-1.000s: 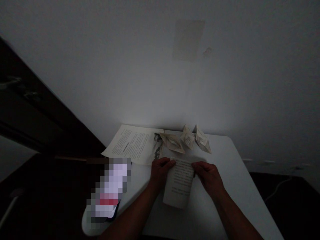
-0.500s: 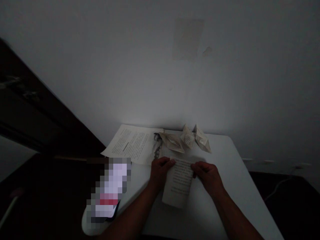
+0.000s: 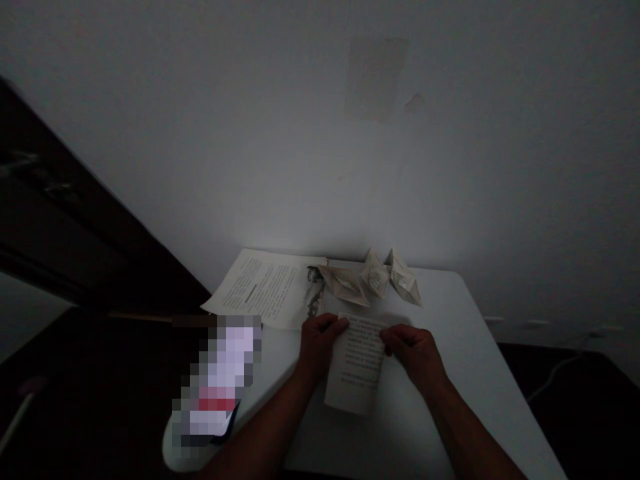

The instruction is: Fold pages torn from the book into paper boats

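Note:
A printed sheet of paper (image 3: 357,367), narrow and apparently folded, is held between my two hands over the table. My left hand (image 3: 320,340) pinches its upper left edge with thumb and fingers. On the opposite side, my right hand (image 3: 413,350) grips the upper right edge the same way. Just beyond the sheet stand three folded paper boats: one (image 3: 345,283) on the left, a second (image 3: 375,275) in the middle and a third (image 3: 405,279) on the right.
An open printed booklet (image 3: 265,287) lies at the back left of the white table (image 3: 480,380). A phone (image 3: 223,380) with a blurred, bright screen rests at the left edge. The wall (image 3: 280,147) rises directly behind the table, and a dark door (image 3: 75,213) is at left.
My right hand has shifted very slightly left along with the paper's right edge. Both hands keep their hold, and the boats, booklet and phone stay in place.

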A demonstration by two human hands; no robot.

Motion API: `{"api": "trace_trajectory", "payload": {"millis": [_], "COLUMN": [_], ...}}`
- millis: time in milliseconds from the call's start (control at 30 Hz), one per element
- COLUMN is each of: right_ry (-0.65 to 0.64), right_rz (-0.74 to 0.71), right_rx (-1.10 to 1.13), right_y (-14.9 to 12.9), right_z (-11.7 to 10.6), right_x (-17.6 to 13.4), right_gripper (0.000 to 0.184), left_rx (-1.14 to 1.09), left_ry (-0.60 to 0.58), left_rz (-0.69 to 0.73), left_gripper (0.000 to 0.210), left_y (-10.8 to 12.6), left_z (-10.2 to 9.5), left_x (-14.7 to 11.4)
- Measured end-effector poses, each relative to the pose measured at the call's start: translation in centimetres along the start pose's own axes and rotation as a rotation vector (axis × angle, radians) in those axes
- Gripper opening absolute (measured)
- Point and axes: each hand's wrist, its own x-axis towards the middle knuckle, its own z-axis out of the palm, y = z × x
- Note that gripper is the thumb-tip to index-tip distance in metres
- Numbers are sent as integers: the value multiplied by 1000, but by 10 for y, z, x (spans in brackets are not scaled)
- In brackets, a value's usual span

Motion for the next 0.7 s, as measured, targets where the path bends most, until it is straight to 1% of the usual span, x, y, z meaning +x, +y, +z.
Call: {"api": "trace_trajectory", "payload": {"millis": [300,700], "right_ry": [-35,-26], "right_rz": [-5,7], "right_rx": [1,-21], "right_y": [0,-2], "right_z": [0,1], "right_x": [0,0], "right_gripper": [30,29], "left_rx": [43,47], "left_ry": [34,24], "left_rz": [19,38], "left_gripper": [27,30], "left_y": [1,-2], "left_z": [-1,-2], "left_x": [1,1]}}
